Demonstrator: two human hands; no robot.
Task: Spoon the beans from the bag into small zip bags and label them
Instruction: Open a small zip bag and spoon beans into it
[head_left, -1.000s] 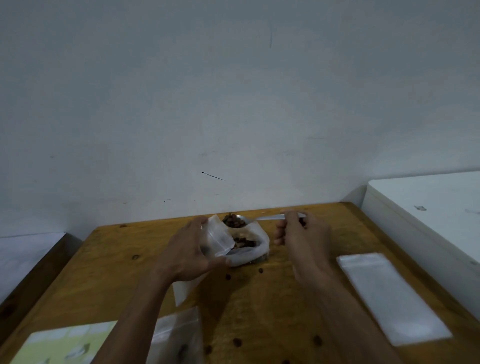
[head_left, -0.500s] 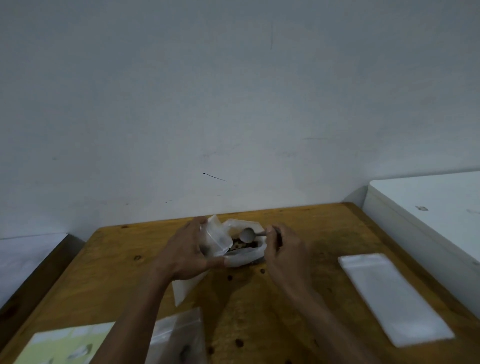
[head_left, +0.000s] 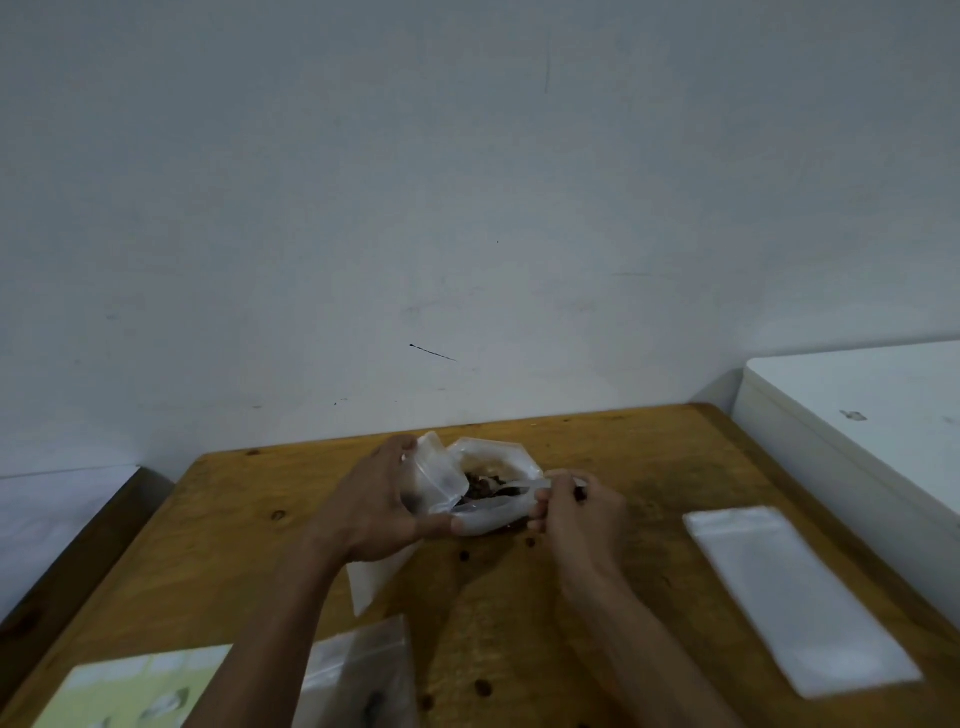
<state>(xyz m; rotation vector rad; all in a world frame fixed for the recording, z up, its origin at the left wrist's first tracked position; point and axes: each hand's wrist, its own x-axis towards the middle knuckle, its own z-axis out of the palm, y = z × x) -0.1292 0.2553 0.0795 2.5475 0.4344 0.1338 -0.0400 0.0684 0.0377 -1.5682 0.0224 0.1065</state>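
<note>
Wooden table and what rests on it

A yellow-brown wooden table (head_left: 639, 457) with dark knots is set against a pale wall. Near its far middle, an open white bean bag (head_left: 493, 460) with dark beans (head_left: 485, 486) inside is seen on the top. A flat stack of clear small zip bags (head_left: 795, 597) is laid toward the right edge, lengthwise and well apart from the bean bag. At the near left corner a pale green sheet (head_left: 140, 686) is partly cut off by the picture's edge; just beside it a clear zip bag (head_left: 363, 670) with something dark inside is laid flat. A white sheet (head_left: 371, 582) is partly hidden under a forearm.
</note>
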